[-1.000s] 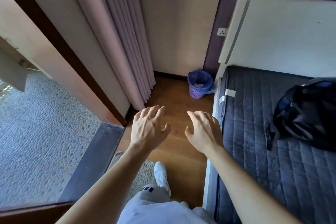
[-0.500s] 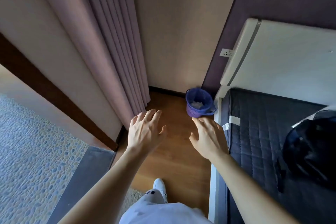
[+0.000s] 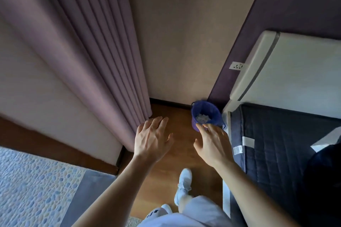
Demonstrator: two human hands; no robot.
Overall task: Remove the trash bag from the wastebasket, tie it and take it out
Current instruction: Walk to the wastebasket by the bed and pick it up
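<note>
A small purple wastebasket [image 3: 195, 124] stands on the wooden floor in the far corner, next to the bed. A dark blue trash bag [image 3: 206, 108] lines it, and pale crumpled rubbish [image 3: 202, 117] lies inside. My left hand [image 3: 151, 139] is held out over the floor, fingers spread, holding nothing. My right hand [image 3: 214, 144] is also open and empty; its fingertips overlap the basket's near rim in the view, and whether they touch it is unclear.
A mauve curtain [image 3: 96, 46] hangs at the left of the narrow floor strip [image 3: 171, 164]. A bed with a dark quilted mattress [image 3: 276, 143] and white headboard [image 3: 295, 64] bounds the right. My white shoe [image 3: 183, 184] is on the floor. A wall socket [image 3: 237, 65] sits above the basket.
I have stepped forward along the floor strip, so the wastebasket is nearer to my hands. The view has tilted up and the black bag on the bed has slid out at the right edge.
</note>
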